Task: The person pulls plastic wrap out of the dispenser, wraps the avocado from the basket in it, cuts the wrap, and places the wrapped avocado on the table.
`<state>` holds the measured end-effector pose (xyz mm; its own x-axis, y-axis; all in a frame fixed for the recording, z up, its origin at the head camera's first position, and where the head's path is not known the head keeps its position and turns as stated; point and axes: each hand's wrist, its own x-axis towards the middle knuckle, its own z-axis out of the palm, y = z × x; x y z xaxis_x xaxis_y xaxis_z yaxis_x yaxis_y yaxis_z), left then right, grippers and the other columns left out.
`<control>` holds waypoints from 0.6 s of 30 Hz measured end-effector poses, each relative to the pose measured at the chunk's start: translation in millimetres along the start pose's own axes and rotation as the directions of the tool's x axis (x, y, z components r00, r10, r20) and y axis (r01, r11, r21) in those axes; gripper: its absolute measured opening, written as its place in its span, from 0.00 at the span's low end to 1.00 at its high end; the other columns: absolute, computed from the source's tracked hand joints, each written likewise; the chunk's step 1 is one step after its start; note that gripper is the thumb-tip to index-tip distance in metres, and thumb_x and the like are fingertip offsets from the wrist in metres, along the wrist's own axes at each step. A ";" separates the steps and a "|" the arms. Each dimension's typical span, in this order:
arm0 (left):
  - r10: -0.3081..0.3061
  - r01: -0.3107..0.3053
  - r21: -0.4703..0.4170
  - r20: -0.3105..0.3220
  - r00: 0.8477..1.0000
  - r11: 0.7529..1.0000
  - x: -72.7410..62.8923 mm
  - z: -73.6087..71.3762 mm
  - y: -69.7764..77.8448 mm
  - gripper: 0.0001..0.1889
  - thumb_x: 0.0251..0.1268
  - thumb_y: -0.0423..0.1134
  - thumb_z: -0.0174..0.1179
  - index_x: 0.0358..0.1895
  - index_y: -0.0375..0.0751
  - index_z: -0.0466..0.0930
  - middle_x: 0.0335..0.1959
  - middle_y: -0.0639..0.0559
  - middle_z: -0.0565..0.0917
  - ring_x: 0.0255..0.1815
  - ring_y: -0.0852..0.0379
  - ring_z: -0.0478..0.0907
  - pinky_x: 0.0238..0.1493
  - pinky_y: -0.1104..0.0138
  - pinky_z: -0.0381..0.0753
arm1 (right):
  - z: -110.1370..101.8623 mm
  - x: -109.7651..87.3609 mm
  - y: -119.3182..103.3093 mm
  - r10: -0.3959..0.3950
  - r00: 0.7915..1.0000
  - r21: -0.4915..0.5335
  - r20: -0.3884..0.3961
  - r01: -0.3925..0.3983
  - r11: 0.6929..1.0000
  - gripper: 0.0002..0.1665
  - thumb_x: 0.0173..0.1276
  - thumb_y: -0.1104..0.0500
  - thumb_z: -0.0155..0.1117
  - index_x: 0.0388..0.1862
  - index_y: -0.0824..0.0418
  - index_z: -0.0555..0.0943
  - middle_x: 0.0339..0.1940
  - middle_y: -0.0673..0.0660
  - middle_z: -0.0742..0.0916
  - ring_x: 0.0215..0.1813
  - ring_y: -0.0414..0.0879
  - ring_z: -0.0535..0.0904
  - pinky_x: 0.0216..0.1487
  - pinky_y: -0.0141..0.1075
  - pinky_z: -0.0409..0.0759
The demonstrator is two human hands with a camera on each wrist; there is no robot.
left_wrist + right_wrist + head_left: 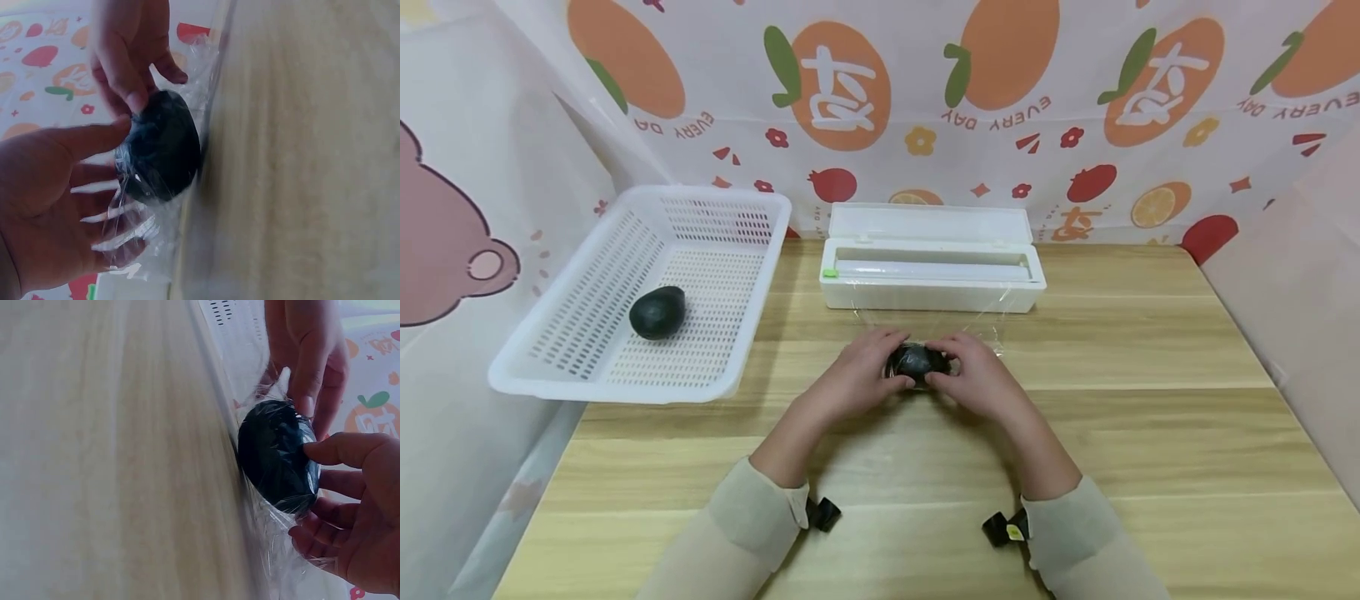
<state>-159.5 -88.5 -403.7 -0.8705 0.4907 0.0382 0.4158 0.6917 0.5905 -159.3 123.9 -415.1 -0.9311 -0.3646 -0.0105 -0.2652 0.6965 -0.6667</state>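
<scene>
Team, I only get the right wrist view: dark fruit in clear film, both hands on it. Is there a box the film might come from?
Observer: Yes. In the head view, a white box with its lid open and a roll inside stands beyond the left hand and right hand.
Operator: Any more fruit like this one around?
Observer: One other dark fruit lies in the white basket, off to the person's left.
</scene>
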 end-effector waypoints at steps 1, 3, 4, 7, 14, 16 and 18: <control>0.001 -0.001 0.019 -0.018 1.000 1.000 0.0 -0.1 1.4 0.35 0.60 0.44 0.70 0.69 0.36 0.69 0.66 0.41 0.74 0.69 0.42 0.67 0.71 0.50 0.64 | 0.3 0.9 0.5 0.006 1.000 0.004 0.001 -0.006 1.000 0.29 0.62 0.53 0.70 0.63 0.58 0.79 0.56 0.57 0.82 0.59 0.54 0.77 0.61 0.53 0.76; 0.009 -0.006 0.060 -0.048 0.999 0.998 0.5 -0.2 3.8 0.35 0.56 0.45 0.72 0.67 0.37 0.72 0.64 0.42 0.75 0.66 0.41 0.68 0.69 0.50 0.65 | 0.7 2.6 0.8 0.015 1.000 0.014 0.001 -0.015 1.000 0.29 0.61 0.53 0.70 0.62 0.58 0.79 0.56 0.57 0.82 0.58 0.54 0.77 0.59 0.52 0.77; 0.020 -0.016 0.079 -0.055 0.998 0.997 1.2 0.5 4.8 0.35 0.54 0.45 0.74 0.66 0.37 0.73 0.63 0.42 0.76 0.65 0.41 0.69 0.68 0.50 0.65 | 0.5 2.7 1.0 0.017 1.000 0.019 0.000 -0.017 1.000 0.29 0.61 0.53 0.69 0.62 0.58 0.79 0.56 0.57 0.82 0.58 0.54 0.77 0.59 0.52 0.77; 0.039 -0.033 0.118 -0.047 0.998 0.993 3.0 3.3 6.3 0.36 0.50 0.44 0.77 0.64 0.38 0.76 0.60 0.44 0.78 0.62 0.42 0.71 0.66 0.51 0.67 | 0.1 3.3 1.6 0.026 1.000 0.028 0.004 -0.027 0.999 0.29 0.61 0.53 0.69 0.62 0.58 0.79 0.56 0.57 0.82 0.58 0.54 0.77 0.58 0.52 0.77; 0.003 0.003 0.116 -0.047 0.999 0.993 9.2 7.5 2.3 0.32 0.53 0.38 0.74 0.64 0.39 0.76 0.61 0.44 0.78 0.63 0.42 0.73 0.67 0.50 0.69 | -2.8 1.4 -2.6 0.018 0.991 0.037 -0.132 -0.013 0.999 0.30 0.65 0.52 0.64 0.66 0.58 0.76 0.63 0.58 0.79 0.62 0.56 0.75 0.59 0.53 0.76; -0.002 0.006 0.113 -0.044 0.999 0.994 11.5 6.6 1.5 0.32 0.54 0.38 0.74 0.64 0.38 0.76 0.61 0.43 0.78 0.63 0.42 0.73 0.66 0.50 0.70 | -3.7 1.6 -6.3 0.003 0.982 0.103 -0.189 0.017 0.995 0.27 0.65 0.56 0.63 0.64 0.59 0.78 0.60 0.56 0.80 0.57 0.54 0.77 0.51 0.49 0.80; -0.001 0.004 0.114 -0.031 1.000 0.993 13.7 4.9 1.1 0.31 0.55 0.38 0.73 0.64 0.38 0.75 0.60 0.43 0.78 0.63 0.42 0.73 0.66 0.50 0.70 | -3.1 2.1 -9.8 -0.001 0.979 0.166 -0.205 0.035 0.985 0.25 0.64 0.59 0.61 0.62 0.59 0.79 0.57 0.55 0.81 0.52 0.51 0.78 0.39 0.42 0.81</control>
<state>-169.7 -78.4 -406.5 -0.8786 0.4734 0.0633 0.4395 0.7495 0.4951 -159.4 118.2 -406.3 -0.9625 -0.2305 0.1429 -0.2527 0.5709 -0.7812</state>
